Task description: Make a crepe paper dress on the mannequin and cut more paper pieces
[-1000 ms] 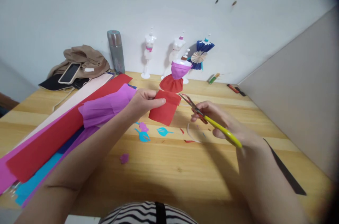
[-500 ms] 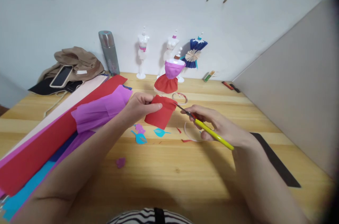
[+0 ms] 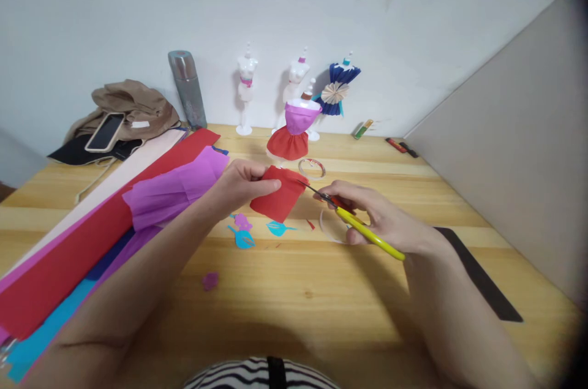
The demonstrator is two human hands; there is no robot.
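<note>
Looking down through the head camera, I see my left hand [image 3: 239,184] just left of the frame's centre, thumb and fingers pinched on the upper left edge of a folded red paper piece [image 3: 280,196], which hangs tilted in the air a little above the wooden table [image 3: 321,297]. My right hand [image 3: 374,217] sits right of centre, closed around the yellow handles of the scissors [image 3: 356,222]. The blades point up and to the left, and their tips meet the right edge of the red paper piece near its top corner; I cannot tell how far apart the blades stand. On the table below the paper lie two blue cut-outs [image 3: 241,239], and a small purple scrap [image 3: 210,280] lies lower down, apart from them. A thin white ring [image 3: 327,226] lies partly under the right hand, and a roll of clear tape [image 3: 312,166] lies just above the scissor tips. Long sheets of crepe paper [image 3: 92,242] in red, purple, pink and blue fan across the left of the frame, from the lower left corner towards the centre. At the back, against the white wall, a small mannequin in a purple and red dress [image 3: 294,132] stands in front of three white mannequins [image 3: 245,92], one of them wrapped in dark blue. A steel flask [image 3: 187,90] stands to their left, and a phone [image 3: 105,132] rests on a beige cloth [image 3: 138,101] at the upper left. A black strip [image 3: 478,275] lies at the right, beside a grey panel [image 3: 505,144].
</note>
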